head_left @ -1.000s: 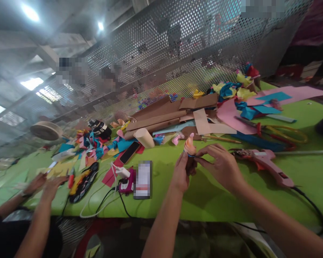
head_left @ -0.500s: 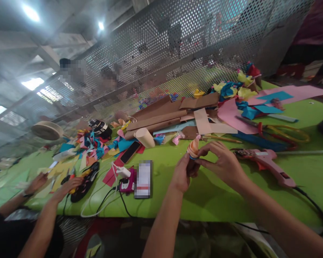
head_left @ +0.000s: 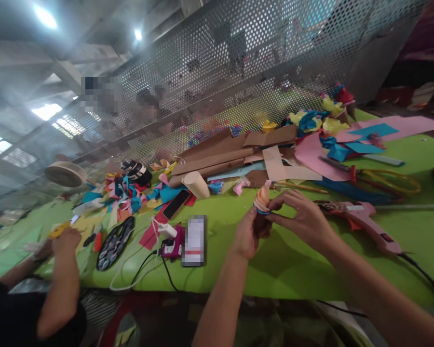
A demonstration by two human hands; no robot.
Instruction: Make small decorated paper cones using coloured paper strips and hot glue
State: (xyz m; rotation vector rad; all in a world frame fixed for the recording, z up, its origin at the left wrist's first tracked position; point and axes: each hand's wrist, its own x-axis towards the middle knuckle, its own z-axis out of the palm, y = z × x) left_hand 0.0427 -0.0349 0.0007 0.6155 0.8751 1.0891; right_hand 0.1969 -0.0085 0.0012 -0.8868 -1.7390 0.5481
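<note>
My left hand [head_left: 248, 233] is closed around the base of a small ice-cream-cone craft piece [head_left: 262, 197], held upright above the green table. It has a peach swirl on top with a pink tip, and a thin blue band runs round its lower edge. Thumb and fingertips of my right hand [head_left: 304, 214] pinch the right side of that band. The lower part of the piece is hidden in my left fingers. Just right of my right hand lies a pink glue gun [head_left: 371, 221] with a black cord.
A phone [head_left: 194, 241] and a magenta power adapter [head_left: 173, 246] with cables lie left of my hands. Behind are brown sheets [head_left: 213, 161], a cream paper roll [head_left: 196, 184], scissors [head_left: 386, 180] and paper scraps. At far left a co-worker's hands [head_left: 67, 241] hold something yellow.
My hands stay on the cone piece, which has turned slightly. The co-worker's right hand has left the dark oval tray and moved left, holding a yellow thing.
</note>
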